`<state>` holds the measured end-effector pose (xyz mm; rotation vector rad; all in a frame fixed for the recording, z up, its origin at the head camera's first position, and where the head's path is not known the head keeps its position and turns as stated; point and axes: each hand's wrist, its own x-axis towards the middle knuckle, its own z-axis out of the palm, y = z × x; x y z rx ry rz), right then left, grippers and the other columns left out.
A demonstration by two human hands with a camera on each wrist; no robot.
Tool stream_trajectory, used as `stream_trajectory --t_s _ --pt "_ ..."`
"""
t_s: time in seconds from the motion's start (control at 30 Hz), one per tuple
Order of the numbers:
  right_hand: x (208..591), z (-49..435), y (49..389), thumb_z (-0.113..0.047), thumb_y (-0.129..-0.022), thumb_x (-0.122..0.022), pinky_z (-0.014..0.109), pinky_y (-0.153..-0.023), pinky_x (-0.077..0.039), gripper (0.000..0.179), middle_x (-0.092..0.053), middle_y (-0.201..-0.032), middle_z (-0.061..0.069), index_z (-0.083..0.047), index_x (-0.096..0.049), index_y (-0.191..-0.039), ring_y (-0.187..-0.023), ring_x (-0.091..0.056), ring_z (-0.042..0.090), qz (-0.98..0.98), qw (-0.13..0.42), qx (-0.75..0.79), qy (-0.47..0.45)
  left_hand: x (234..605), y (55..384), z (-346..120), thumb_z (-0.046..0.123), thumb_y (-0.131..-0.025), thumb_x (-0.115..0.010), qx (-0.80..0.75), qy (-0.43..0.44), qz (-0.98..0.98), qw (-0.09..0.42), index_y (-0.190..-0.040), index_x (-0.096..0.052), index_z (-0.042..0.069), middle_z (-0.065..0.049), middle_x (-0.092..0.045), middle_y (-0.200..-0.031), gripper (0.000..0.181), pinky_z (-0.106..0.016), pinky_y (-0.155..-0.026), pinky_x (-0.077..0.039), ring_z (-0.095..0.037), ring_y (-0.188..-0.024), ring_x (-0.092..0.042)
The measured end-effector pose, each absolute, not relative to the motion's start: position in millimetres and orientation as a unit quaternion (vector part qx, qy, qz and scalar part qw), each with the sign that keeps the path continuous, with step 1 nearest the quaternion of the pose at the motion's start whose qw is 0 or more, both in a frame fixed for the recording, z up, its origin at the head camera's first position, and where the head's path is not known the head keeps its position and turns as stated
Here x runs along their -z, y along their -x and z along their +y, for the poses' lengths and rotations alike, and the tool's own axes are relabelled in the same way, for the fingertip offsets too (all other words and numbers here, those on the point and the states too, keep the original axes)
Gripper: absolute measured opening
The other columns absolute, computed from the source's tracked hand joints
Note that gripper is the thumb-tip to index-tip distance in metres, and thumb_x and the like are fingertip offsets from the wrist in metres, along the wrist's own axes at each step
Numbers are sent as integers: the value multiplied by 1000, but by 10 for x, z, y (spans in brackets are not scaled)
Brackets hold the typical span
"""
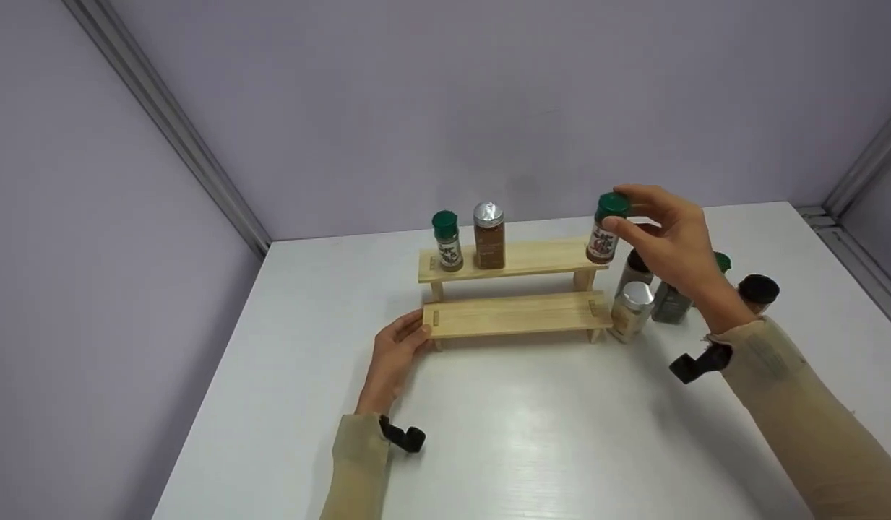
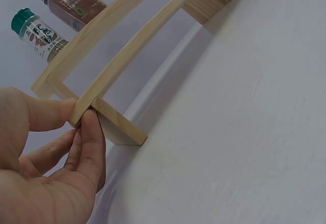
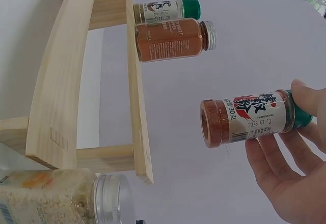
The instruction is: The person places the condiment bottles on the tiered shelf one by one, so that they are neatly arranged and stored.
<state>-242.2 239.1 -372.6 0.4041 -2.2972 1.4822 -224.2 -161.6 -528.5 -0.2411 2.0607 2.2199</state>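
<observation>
A two-tier wooden rack [image 1: 517, 315] stands on the white table. My left hand [image 1: 396, 354] pinches the left end of its lower shelf between thumb and fingers, as the left wrist view shows close up. In my right hand [image 1: 669, 235] is a green-capped spice jar [image 3: 249, 117] of reddish powder, gripped near its cap. That jar is raised by the right end of the upper shelf, its base apart from the wood in the right wrist view. On the upper shelf's left part stand a small green-capped jar [image 1: 447, 242] and a silver-capped jar of red-brown powder [image 1: 490, 238].
Right of the rack stands a silver-capped jar [image 1: 631, 312] with pale grainy contents. Behind it are a dark-capped jar [image 1: 635, 271] and a grey jar [image 1: 670, 303]; a black-capped jar [image 1: 758, 290] is farther right, partly behind my wrist. A wall [image 1: 445, 108] rises behind the table.
</observation>
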Motion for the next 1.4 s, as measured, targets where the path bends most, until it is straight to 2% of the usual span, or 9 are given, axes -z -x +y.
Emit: stream_trajectory --t_s 0.1,0.2,0.4,0.5,0.7,1.13,1.4 --pt "3729 2326 2494 -25 -101 -77 16 -99 -57 46 -71 -123 -6 -13 -66 -145 -114 -67 -1 -825 176 -519 -137 5280 2240 -1618 7 -106 -67 -730 81 676 53 -149 -59 0 -20 -61 -145 44 -31 -104 -60 -26 -128 -63" --pt "3734 2267 2565 -28 -103 -75 25 -105 -58 47 -70 -129 0 -16 -65 -147 -118 -66 2 -831 164 -515 -133 5277 2237 -1622 7 -106 -68 -731 80 675 55 -149 -59 1 -20 -61 -146 45 -33 -105 -59 -26 -128 -63" --pt "3762 2121 2693 -26 -104 -74 44 -113 -56 48 -69 -136 7 -15 -62 -150 -128 -66 20 -824 143 -529 -143 5288 2227 -1649 8 -106 -68 -726 83 680 55 -149 -60 2 -18 -62 -146 44 -32 -105 -59 -26 -129 -63" --pt "3786 2041 2750 -25 -104 -74 42 -111 -57 48 -69 -135 9 -13 -63 -149 -129 -66 24 -818 142 -536 -153 5286 2225 -1658 8 -106 -68 -728 83 679 52 -149 -60 2 -19 -62 -146 44 -32 -105 -60 -26 -128 -63" --pt "3887 1910 2862 -21 -104 -74 30 -107 -58 46 -68 -136 11 -8 -63 -147 -127 -67 26 -814 131 -541 -168 5277 2214 -1659 9 -106 -68 -727 72 681 50 -149 -58 -1 -21 -61 -145 46 -36 -107 -58 -26 -126 -64" --pt "3989 1667 2929 -17 -102 -76 40 -112 -56 47 -67 -137 15 -4 -63 -145 -128 -67 29 -798 112 -565 -177 5277 2241 -1604 7 -106 -68 -735 79 671 51 -148 -59 -1 -21 -61 -145 44 -32 -103 -60 -23 -123 -65" --pt "4004 1636 2947 -15 -101 -76 33 -108 -58 47 -67 -138 16 -4 -63 -145 -128 -68 30 -798 108 -567 -174 5268 2228 -1614 8 -105 -68 -731 78 676 53 -149 -58 -2 -22 -60 -147 46 -33 -105 -60 -25 -125 -64"
